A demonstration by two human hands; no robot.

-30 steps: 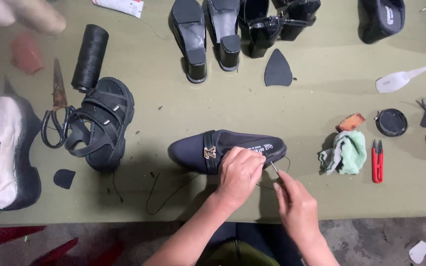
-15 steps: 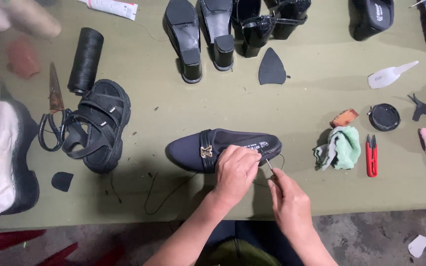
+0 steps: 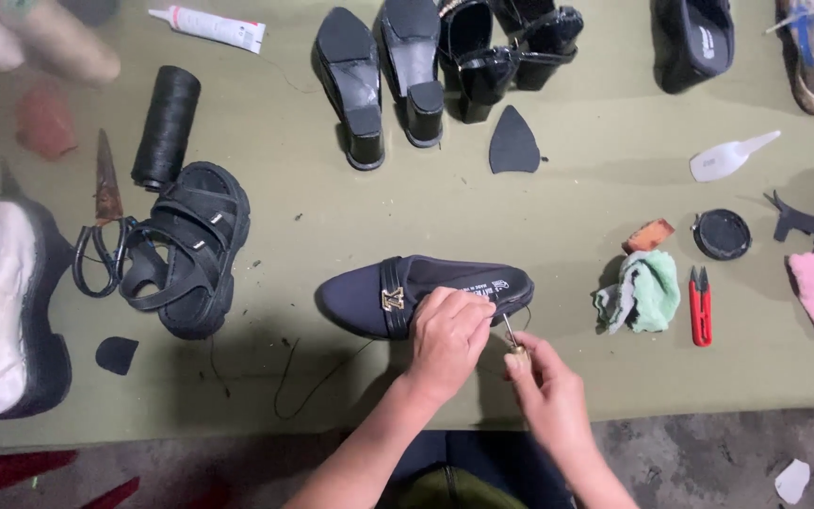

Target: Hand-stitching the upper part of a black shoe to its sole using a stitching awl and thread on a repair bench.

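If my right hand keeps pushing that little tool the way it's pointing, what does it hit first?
The right hand aims its awl up and left, so it would likely meet the dark loafer's heel edge first, beside the left hand; depth is unclear.

An olive-green cloth-covered worktop (image 3: 614, 217) fills the view; along its near edge runs grey concrete floor (image 3: 708, 452), evenly lit.

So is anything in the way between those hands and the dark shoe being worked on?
Nothing visible. The left hand rests right on the dark loafer, and the right hand holds a small awl at the shoe's heel side.
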